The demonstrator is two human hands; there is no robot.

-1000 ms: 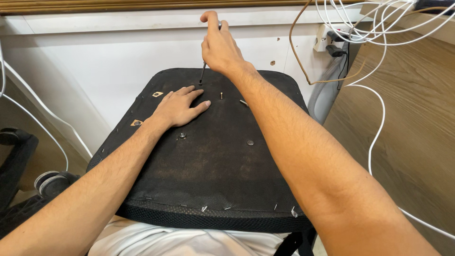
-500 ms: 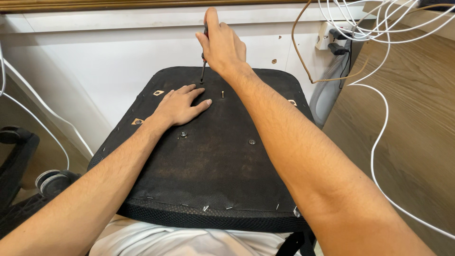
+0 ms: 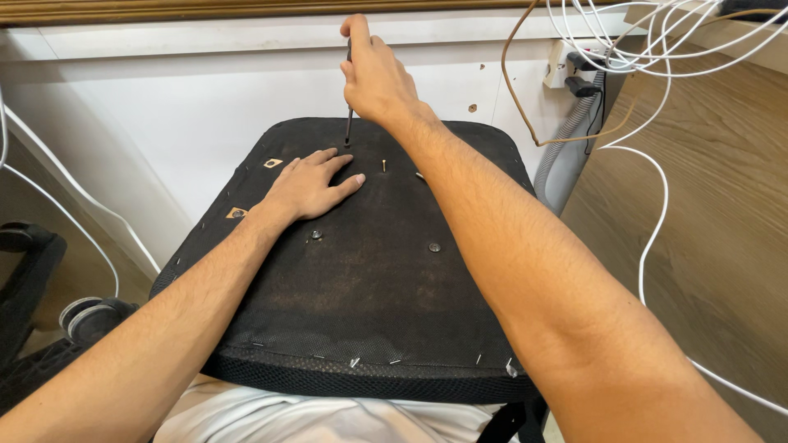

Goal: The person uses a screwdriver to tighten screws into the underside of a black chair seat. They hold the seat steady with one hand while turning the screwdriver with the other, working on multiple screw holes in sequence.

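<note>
Head view, close, downward over lap.
</note>
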